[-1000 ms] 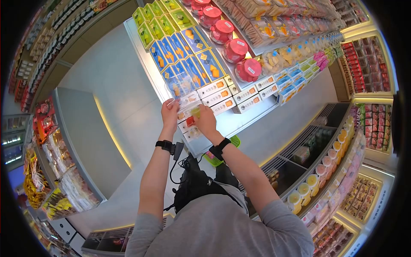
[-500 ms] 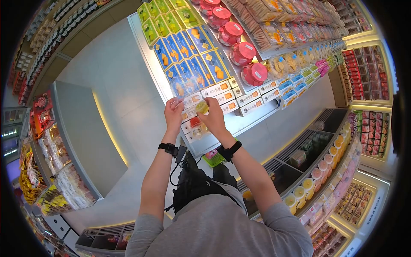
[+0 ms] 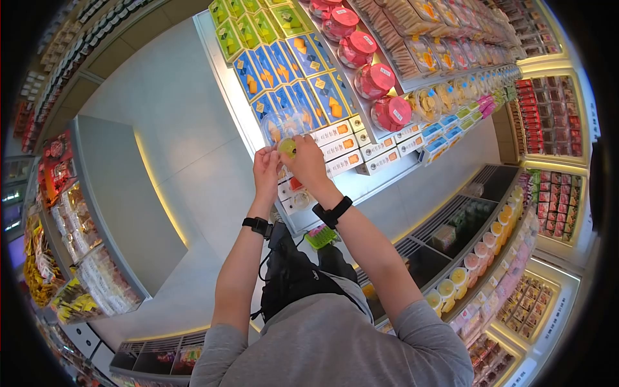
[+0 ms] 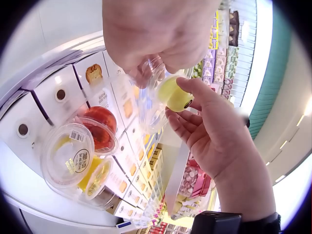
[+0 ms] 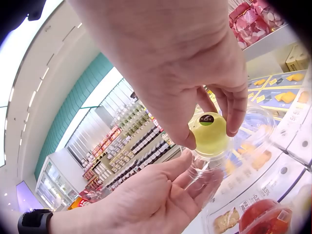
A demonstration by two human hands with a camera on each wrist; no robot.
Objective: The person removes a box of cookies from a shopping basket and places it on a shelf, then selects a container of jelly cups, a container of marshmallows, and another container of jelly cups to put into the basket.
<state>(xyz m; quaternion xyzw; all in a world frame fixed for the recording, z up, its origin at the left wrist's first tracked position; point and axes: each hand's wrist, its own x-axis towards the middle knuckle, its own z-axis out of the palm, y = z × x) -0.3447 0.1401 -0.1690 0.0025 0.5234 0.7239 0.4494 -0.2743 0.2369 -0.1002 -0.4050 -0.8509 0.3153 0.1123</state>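
Observation:
My right hand (image 3: pixel 305 161) pinches a smooth, round yellow-green fruit (image 5: pixel 209 134) with a small dark-and-green sticker. Just below it, my left hand (image 5: pixel 165 195) grips a clear plastic cup (image 5: pixel 202 165), and the fruit sits at the cup's mouth. In the left wrist view the fruit's side shows beyond the left hand, between the right thumb and fingers. Clear tubs lie on the white boxes beside the hands, with a glossy red round piece (image 4: pixel 100 129) and a yellow piece (image 4: pixel 92 175) in them. A lid with a printed label (image 4: pixel 68 155) leans there too.
White boxes (image 3: pixel 342 148), blue boxes (image 3: pixel 277 64) and green boxes (image 3: pixel 248 29) are packed in rows on the display table. Red-lidded jars (image 3: pixel 390 113) line its raised shelf. A green basket (image 3: pixel 320 237) is at the person's feet. Curved shelves (image 3: pixel 412 255) run along the right.
My right hand has moved left with the yellow-green fruit, up against my left hand and the clear cup. The hands were apart half a second ago.

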